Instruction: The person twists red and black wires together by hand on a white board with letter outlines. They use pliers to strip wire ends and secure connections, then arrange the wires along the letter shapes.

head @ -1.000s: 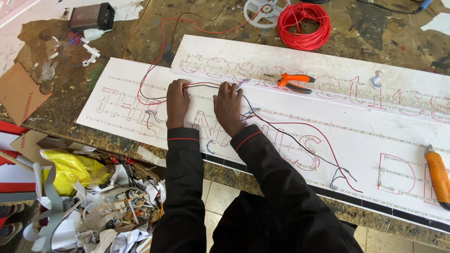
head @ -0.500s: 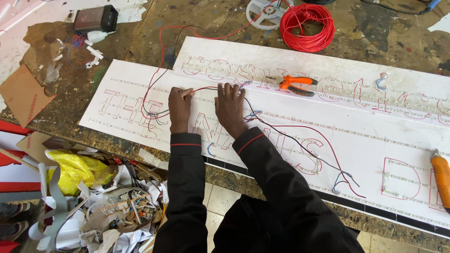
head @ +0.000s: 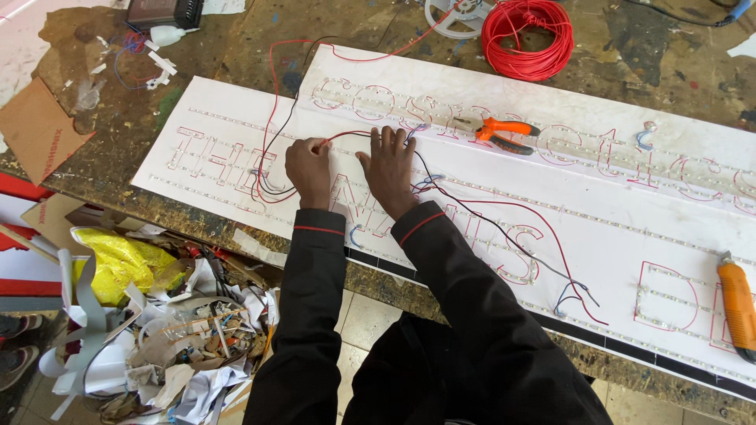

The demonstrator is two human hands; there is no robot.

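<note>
Two long white sign boards (head: 614, 236) with outlined letters and strips of small lights lie on a worn workbench. My left hand (head: 309, 169) rests on the near board and pinches a thin red wire (head: 272, 102) at its fingertips. My right hand (head: 389, 167) lies flat beside it, fingers spread, pressing on the board where red and black wires (head: 504, 228) run across the letters. Both sleeves are black with a red stripe.
Orange-handled pliers (head: 498, 131) lie on the far board. A coil of red wire (head: 528, 35) and a white reel (head: 457, 12) sit at the back. An orange tool (head: 737, 305) lies at the right edge. A heap of scrap and a yellow bag (head: 118, 260) sits below the bench.
The view has shifted slightly. My left hand has closed its fingers on the red wire, and my right hand has spread flatter on the board. The boards and tools have not moved.
</note>
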